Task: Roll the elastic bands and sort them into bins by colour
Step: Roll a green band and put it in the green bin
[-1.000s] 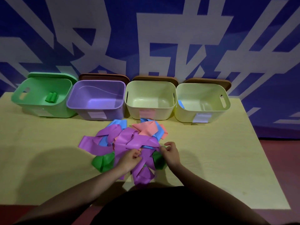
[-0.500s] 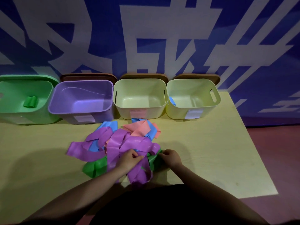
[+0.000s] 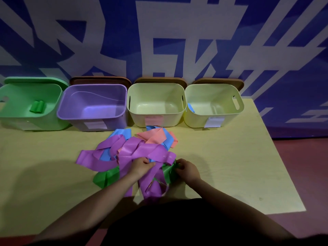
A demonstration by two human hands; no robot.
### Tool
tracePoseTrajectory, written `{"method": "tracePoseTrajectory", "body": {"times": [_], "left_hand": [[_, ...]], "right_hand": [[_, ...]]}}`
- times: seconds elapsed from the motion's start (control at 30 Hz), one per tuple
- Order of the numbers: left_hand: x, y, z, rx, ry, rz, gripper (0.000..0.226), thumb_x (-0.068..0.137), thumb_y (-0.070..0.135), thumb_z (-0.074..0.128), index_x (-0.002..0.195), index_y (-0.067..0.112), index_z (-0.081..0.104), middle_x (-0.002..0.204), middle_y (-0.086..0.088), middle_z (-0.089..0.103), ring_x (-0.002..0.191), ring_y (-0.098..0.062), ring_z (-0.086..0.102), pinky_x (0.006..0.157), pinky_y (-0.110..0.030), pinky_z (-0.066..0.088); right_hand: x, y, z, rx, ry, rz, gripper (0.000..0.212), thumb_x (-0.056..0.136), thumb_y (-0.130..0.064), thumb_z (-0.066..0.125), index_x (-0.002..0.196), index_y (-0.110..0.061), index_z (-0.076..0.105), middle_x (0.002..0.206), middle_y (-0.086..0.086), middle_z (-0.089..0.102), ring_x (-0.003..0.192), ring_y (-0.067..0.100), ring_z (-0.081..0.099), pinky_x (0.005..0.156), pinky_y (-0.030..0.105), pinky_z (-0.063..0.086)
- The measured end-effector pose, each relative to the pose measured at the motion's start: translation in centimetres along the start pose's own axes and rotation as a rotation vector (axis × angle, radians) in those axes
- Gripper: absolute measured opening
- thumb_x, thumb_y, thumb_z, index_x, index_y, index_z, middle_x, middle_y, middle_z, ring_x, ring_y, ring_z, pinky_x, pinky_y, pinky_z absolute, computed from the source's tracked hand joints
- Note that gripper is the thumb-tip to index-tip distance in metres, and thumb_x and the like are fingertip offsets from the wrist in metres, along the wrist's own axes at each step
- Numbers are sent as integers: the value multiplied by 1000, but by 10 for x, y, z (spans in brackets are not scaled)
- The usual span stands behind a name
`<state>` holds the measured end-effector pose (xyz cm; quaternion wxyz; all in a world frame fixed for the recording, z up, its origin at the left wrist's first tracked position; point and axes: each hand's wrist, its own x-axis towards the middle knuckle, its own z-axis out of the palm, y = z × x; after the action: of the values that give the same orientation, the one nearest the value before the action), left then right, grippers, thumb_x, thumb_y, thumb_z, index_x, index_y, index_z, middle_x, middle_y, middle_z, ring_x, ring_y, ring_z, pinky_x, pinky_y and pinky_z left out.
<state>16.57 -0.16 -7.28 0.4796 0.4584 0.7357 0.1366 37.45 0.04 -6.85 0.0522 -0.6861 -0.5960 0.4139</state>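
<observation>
a loose pile of elastic bands (image 3: 134,153) in purple, blue, pink and green lies on the table (image 3: 221,166), just in front of the purple bin (image 3: 92,107). the left hand (image 3: 140,166) pinches a purple band (image 3: 152,176) at the near side of the pile. the right hand (image 3: 186,170) grips a green band (image 3: 168,170) at the pile's near right edge. left of the purple bin stands a green bin (image 3: 32,105) holding two green rolls (image 3: 37,106). right of the purple bin stand two pale yellow bins (image 3: 156,103); the farther one (image 3: 213,103) holds a blue piece (image 3: 190,107).
</observation>
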Motion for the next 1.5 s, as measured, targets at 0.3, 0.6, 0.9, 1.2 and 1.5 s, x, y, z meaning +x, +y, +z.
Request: {"method": "tracePoseTrajectory", "body": {"times": [0.3,0.6,0.9,1.2,1.5], "left_hand": [[-12,3,-13,-199,29,-14,27,90,13,61,65,15,53,58,-3,47,56,-14,43,58,-26,36],[-29,0,-39,-356,245,-93,34,95,14,52,61,14,48,46,-2,49,48,-20,47,58,-29,44],[-40,35,-81,-311,349,-49,30,94,11,49,65,13,44,56,-10,49,47,-19,47,43,-20,40],[-122,114,-88,-849,152,241,20,100,16,43,92,10,59,74,-6,57,58,-12,57,50,-18,45],[-174,143,-133,-884,411,536,20,99,17,46,88,16,63,79,5,69,74,-5,64,70,-25,53]], "right_hand": [[2,-1,1,223,-8,-8,7,88,-25,65,86,-20,69,84,1,70,80,15,62,73,29,46],[0,-21,1,729,75,62,34,89,-17,65,57,-13,56,55,0,50,60,13,45,53,22,37],[-17,-97,-83,1188,1,-112,29,80,-35,64,87,-8,59,85,17,55,78,27,53,73,37,43],[-84,-172,-159,922,-120,-598,15,90,-12,60,76,-14,61,66,-1,58,61,12,53,56,21,43],[-115,-220,-152,525,-169,-898,11,87,-4,65,79,-11,62,72,-3,61,68,7,54,63,20,45]]}}
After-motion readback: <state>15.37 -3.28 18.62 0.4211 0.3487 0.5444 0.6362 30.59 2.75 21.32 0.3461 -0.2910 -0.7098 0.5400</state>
